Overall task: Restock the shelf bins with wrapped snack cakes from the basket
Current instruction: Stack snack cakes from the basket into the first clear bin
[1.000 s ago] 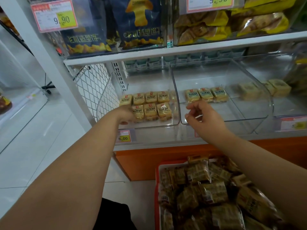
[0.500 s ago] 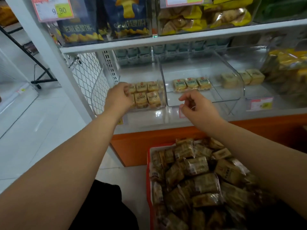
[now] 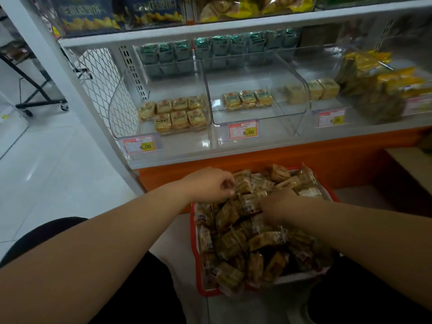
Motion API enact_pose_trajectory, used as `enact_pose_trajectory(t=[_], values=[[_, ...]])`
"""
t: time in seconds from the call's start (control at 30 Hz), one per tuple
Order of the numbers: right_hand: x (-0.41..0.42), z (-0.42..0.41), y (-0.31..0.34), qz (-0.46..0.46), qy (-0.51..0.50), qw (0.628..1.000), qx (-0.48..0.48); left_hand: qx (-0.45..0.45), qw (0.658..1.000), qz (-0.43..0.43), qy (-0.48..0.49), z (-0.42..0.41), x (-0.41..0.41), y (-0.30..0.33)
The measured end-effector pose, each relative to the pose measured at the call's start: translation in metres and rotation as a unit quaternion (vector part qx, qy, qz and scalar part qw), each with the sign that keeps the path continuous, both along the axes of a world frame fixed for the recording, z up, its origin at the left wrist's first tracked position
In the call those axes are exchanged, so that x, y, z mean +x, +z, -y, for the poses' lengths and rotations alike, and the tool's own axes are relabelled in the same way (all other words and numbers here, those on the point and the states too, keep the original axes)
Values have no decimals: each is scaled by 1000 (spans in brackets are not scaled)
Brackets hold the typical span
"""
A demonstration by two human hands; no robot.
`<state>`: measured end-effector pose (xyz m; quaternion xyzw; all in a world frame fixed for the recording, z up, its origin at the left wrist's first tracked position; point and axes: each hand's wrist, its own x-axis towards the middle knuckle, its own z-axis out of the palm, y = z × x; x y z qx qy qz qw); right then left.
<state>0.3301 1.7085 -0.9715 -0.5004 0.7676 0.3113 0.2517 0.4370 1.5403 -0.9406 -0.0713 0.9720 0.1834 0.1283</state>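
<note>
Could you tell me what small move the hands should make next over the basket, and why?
Probably close the left hand and right hand on wrapped snack cakes and lift them. Both hands are down at the pile in the red basket, while the middle bin holds only three cakes.

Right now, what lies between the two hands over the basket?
In the head view, wrapped snack cakes heaped in the red basket fill the gap between the left hand and the right hand; both hands touch the pile.
</note>
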Motion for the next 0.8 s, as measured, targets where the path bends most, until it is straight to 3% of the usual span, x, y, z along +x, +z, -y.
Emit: enact_pose_trajectory(t=[0.1,0.23,0.47,0.57,0.67,0.73,0.8], values=[[-4,3,5,24,-10,1000,-16,3,998,59,-11,-4,0,2],[-10,2,7,99,-64,993,22,38,999,36,8,-1,-2,13],[-10,16,11,83,-24,996,8,80,995,27,50,9,-9,33],[-19,21,35,104,-41,988,-109,68,996,25,57,15,-13,46],[-30,25,66,136,-40,937,-318,67,993,39,87,24,-15,63],[-34,27,83,137,-12,877,-460,171,973,40,148,31,-12,70],[-33,28,94,124,49,811,-569,358,910,42,202,34,-8,77]])
